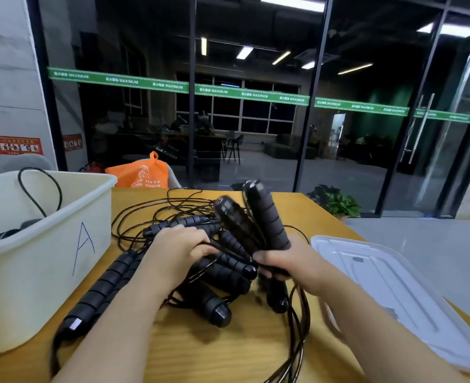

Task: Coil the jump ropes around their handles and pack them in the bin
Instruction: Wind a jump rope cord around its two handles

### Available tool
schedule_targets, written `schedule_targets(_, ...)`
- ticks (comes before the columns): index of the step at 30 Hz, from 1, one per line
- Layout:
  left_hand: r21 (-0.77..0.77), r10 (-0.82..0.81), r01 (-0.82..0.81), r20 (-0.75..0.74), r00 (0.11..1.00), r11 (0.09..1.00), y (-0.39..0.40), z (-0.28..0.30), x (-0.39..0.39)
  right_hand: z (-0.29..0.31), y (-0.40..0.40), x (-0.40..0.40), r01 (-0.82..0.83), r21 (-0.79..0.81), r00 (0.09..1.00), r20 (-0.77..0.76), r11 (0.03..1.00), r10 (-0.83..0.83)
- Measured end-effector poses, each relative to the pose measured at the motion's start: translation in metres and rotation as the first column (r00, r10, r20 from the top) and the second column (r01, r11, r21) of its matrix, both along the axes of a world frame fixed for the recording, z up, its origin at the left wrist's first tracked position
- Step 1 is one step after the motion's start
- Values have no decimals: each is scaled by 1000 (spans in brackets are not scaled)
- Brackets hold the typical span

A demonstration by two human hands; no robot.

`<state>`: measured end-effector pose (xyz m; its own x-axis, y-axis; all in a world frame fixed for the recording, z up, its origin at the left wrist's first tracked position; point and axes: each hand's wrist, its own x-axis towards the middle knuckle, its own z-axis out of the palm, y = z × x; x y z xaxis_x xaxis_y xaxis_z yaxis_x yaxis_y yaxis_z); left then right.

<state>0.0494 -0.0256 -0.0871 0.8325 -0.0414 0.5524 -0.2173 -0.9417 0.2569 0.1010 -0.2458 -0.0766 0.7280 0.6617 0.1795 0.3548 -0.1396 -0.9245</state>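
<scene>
Ropes (189, 244) lie tangled mid-worktop (200, 355), most handles loose and cords uncoiled, so I judge the job barely begun. My right hand (286, 265) grips a pair of handles (256, 217) upright above the heap, fingers wrapped round their lower ends; the cord (297, 335) trails off toward the near edge. My left hand (178, 250) pinches cord in the pile. At the left edge, the bin (48, 244) holds something dark with one cord looping over its rim. Its lid (394, 294) lies at the right edge.
</scene>
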Motion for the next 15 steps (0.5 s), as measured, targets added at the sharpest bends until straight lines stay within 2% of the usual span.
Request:
schedule_targets(2, 6, 5, -5, -10, 1000, 1000, 1, 1, -2, 1, -3, 3, 97, -179, 977, 206, 979, -59)
schedule_targets(4, 0, 10, -10, 2, 1000, 1000, 0, 1, -3, 4, -9, 3, 139, -269, 927, 375, 953, -29)
schedule_targets(6, -41, -17, 20, 88, 996, 999, 3, 1, -1, 5, -17, 5, 192, -365, 826, 562, 911, 51)
schedule_targets(8, -89, -50, 58, 94, 994, 994, 2, 2, -1, 4, -25, 6, 293, -429, 670, 730, 854, 137)
schedule_targets(11, -75, -92, 104, 145, 985, 992, -4, 6, -1, 1, -32, 5, 428, -380, 427, 885, 820, 188)
schedule_targets(15, -19, -105, 118, 339, 935, 993, -24, 16, -8, 0, -29, 2, 557, -221, 143, 975, 801, 169)
